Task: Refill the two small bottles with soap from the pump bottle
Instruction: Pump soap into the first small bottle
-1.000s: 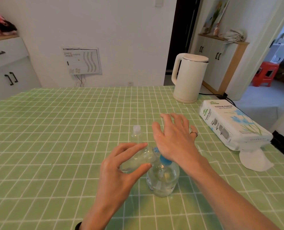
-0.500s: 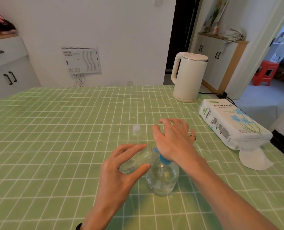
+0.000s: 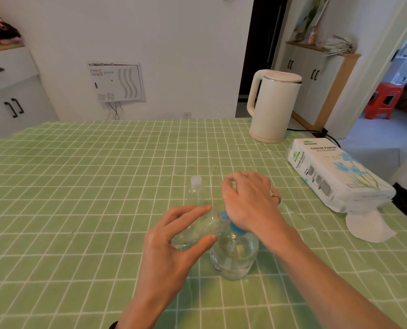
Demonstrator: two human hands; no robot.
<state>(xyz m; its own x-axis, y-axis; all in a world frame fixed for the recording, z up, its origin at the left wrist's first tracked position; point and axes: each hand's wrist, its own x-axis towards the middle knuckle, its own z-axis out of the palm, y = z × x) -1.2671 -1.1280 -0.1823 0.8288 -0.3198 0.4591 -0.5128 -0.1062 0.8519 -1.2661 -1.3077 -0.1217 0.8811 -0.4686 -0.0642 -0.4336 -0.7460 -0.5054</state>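
While atop pump bottle (image 3: 235,255), right hand (image 3: 247,200) palm-down.

White wall (image 3: 185,55) ahead of me, a vented panel (image 3: 117,81) low on it. White cabinet (image 3: 10,91) with dark handles to my left; dark doorway (image 3: 257,55) right of centre; red stool (image 3: 385,98) in the bright room beyond.

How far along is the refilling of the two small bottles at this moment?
Done: nothing clearly finished. In hand: the left hand holds the tilted bottle, uncapped, at the blue spout of the pump bottle, while the right hand rests on the pump head. Left: finishing this one, then probably the capped bottle standing behind; its level cannot be told.
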